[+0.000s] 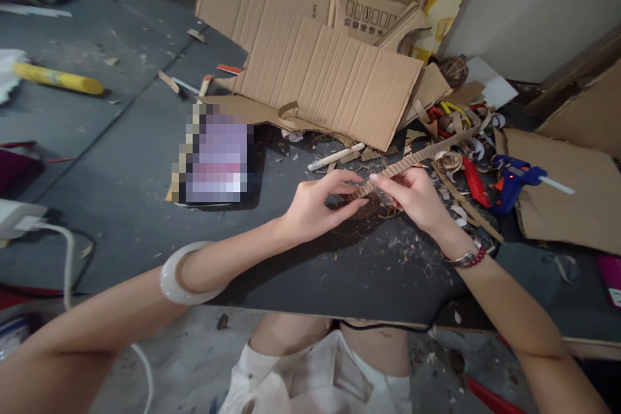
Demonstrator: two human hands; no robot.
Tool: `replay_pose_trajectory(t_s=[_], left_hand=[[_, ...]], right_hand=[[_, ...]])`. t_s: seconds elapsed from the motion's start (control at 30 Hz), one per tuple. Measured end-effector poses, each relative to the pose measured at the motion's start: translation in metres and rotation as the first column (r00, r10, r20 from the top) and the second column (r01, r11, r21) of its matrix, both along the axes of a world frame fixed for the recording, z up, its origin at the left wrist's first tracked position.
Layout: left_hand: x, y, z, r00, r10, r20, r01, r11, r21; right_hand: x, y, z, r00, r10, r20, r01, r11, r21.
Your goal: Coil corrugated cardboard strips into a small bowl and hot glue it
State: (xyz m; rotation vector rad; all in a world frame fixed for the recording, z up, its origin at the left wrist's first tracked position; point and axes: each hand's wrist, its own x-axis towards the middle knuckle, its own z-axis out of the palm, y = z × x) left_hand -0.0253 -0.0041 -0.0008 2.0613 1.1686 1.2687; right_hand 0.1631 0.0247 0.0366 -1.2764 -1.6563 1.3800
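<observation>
A long, narrow corrugated cardboard strip (411, 159) slants from the scrap pile at the right down to both hands. My right hand (420, 200) pinches it between thumb and fingers. My left hand (315, 207) curls around its lower end, with index finger on one side and thumb on the other; exactly how firmly it grips is hard to see. Just beneath the fingers, partly covered, lies a round brown coiled piece (367, 207) on the dark table (301, 272).
Large cardboard sheets (320, 58) lean at the back. To the right are a blue glue gun (517, 181), a red-handled cutter (476, 182) and paper scraps. A blurred-out device (216, 158) stands left of centre. A yellow stick (58, 77) and a white charger (22, 218) lie left.
</observation>
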Motion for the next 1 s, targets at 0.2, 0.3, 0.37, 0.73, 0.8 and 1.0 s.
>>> replay_pose_trajectory(t_s=[0.2, 0.3, 0.37, 0.73, 0.8, 1.0], left_hand=[[-0.001, -0.001, 0.000, 0.999, -0.042, -0.008, 0.042, 0.999, 0.009], [-0.001, -0.001, 0.000, 0.999, -0.052, -0.015, 0.052, 0.998, 0.040], [-0.001, -0.001, 0.000, 0.999, -0.049, -0.018, 0.050, 0.997, 0.062], [-0.001, -0.001, -0.001, 0.999, -0.034, -0.033, 0.036, 0.998, 0.046], [-0.001, 0.000, -0.002, 0.999, -0.036, -0.027, 0.038, 0.998, 0.058], [-0.001, 0.001, -0.003, 1.000, -0.028, -0.011, 0.029, 0.997, 0.074]], right_hand=[[0.000, -0.001, -0.004, 0.999, 0.040, 0.004, -0.040, 0.998, -0.040], [0.000, -0.002, -0.004, 0.999, 0.024, 0.024, -0.023, 0.999, -0.039], [-0.001, -0.003, -0.004, 0.999, 0.012, 0.032, -0.010, 0.999, -0.049], [-0.005, -0.007, -0.009, 0.998, -0.056, 0.042, 0.057, 0.998, -0.027], [-0.004, -0.007, -0.008, 0.998, -0.051, 0.045, 0.051, 0.999, -0.003], [-0.001, -0.004, 0.001, 0.994, 0.018, 0.106, -0.024, 0.998, 0.050]])
